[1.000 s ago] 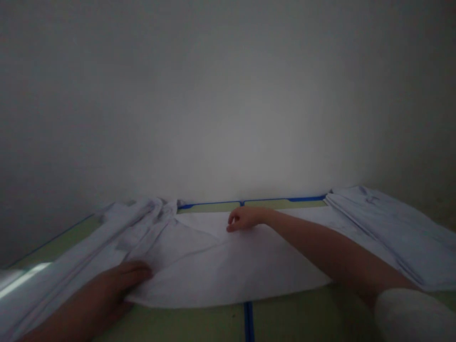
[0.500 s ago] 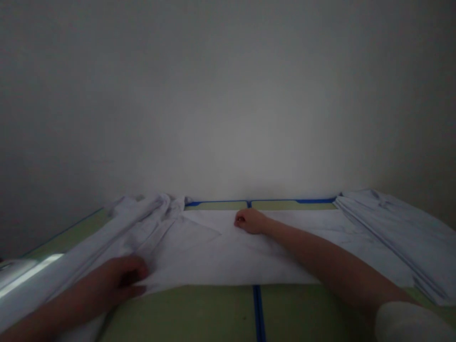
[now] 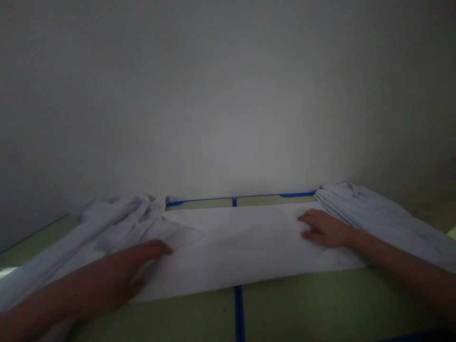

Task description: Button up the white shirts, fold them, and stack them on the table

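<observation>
White cloth (image 3: 228, 247) laid across the lower middle of the frame, green worktop (image 3: 302, 308) seen beneath, left hand (image 3: 128, 270) held at lower left, fingers spread from thumb, right hand (image 3: 326, 229) held at lower right, fingers likewise parted, rumpled fabric (image 3: 103, 228) bunched at left, folded fabric (image 3: 377, 209) laid at right

1. Wall (image 3: 228, 95) blocks anything past the table's (image 3: 320, 304) far edge, from where I'm standing.
2. Rumpled white heap (image 3: 107, 223) on the left, folded white stack (image 3: 377, 213) on the right, both in the way.
3. Easiest lane's over the flat cloth (image 3: 242, 242), between left hand (image 3: 123, 273) and right hand (image 3: 326, 228).
</observation>
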`<state>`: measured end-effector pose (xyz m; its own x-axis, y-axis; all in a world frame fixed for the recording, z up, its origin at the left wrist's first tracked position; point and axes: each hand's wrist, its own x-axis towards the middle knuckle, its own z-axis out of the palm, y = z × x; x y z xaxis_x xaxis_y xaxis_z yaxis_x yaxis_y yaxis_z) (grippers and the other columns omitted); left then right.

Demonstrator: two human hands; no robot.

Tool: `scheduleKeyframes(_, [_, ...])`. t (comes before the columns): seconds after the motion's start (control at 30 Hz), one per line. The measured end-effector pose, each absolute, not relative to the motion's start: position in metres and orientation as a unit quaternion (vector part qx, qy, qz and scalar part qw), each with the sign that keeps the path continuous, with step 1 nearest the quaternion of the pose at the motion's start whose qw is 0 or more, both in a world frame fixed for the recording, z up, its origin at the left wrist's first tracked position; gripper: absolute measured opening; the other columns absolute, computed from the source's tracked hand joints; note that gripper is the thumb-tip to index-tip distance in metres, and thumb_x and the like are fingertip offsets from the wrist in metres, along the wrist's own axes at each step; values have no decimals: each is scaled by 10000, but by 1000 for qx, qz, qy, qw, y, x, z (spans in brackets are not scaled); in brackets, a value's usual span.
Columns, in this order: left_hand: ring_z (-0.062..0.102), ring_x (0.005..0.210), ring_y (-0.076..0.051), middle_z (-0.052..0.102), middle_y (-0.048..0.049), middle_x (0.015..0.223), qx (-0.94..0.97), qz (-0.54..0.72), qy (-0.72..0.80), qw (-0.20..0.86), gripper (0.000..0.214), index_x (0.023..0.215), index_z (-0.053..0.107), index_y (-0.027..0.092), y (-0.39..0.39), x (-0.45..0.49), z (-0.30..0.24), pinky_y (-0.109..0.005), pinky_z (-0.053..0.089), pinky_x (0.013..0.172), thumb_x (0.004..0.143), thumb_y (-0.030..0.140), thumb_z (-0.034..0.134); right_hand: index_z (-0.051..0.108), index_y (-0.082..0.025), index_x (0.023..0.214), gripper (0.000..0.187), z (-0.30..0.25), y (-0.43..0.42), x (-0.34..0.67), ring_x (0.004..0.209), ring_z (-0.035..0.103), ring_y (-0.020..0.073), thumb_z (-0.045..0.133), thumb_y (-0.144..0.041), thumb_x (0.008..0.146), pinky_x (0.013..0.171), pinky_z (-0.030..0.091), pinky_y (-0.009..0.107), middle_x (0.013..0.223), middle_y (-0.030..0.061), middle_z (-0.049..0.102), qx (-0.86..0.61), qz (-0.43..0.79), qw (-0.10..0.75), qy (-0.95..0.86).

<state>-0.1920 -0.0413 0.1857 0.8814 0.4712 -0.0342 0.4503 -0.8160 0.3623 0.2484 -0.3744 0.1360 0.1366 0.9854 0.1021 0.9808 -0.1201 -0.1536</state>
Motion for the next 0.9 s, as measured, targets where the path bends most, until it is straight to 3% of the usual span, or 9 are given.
scheduleKeyframes(0.07, [590,966,-224,611,-43,1133,965,-4,202,167,415,1127,589,255,-56,-138,193,-305,434,851,757,427,513,540,-164,1182,520,129,-394,268,1034,493,244,409,-534,841,902,365,385,1117,139,548,-770,3,86,-632])
scheduleKeyframes(0.2, [548,1030,-230,577,-116,1151,974,57,179,127,411,1099,591,171,-76,-38,181,-344,396,925,814,450,491,563,-155,1141,474,121,-414,292,1035,487,245,363,-489,871,893,363,379,1097,145,551,-807,-48,75,-584])
scheduleKeyframes(0.33, [555,966,-184,557,-86,1120,974,51,183,126,323,1097,546,162,-79,7,159,-373,461,841,859,373,493,608,-150,1011,408,119,-428,297,935,523,224,384,-458,865,836,374,337,969,133,590,-836,-56,84,-540])
scheduleKeyframes(0.53, [591,774,-170,653,-65,865,976,57,152,144,325,869,650,159,-55,18,160,-277,449,739,862,360,394,598,-155,819,309,122,-433,310,666,513,147,429,-414,830,620,360,249,737,52,595,-852,10,163,-497])
scheduleKeyframes(0.63, [596,769,-179,664,-74,844,975,51,167,137,345,863,650,153,-45,26,167,-274,440,708,842,378,390,567,-145,750,335,128,-423,326,604,480,128,385,-410,843,554,329,231,662,31,557,-859,36,207,-467])
scheduleKeyframes(0.8, [608,819,-202,669,-92,873,978,43,172,107,370,912,649,151,-46,35,172,-299,447,749,833,412,401,564,-140,778,373,138,-415,326,650,492,137,462,-498,806,592,362,240,724,48,563,-844,63,192,-496])
scheduleKeyframes(0.9, [580,976,-203,635,-75,1070,989,69,111,68,396,1046,618,191,-56,10,175,-319,423,898,845,438,382,588,-154,888,396,144,-432,298,814,514,175,552,-525,753,725,396,282,875,80,571,-808,4,194,-557])
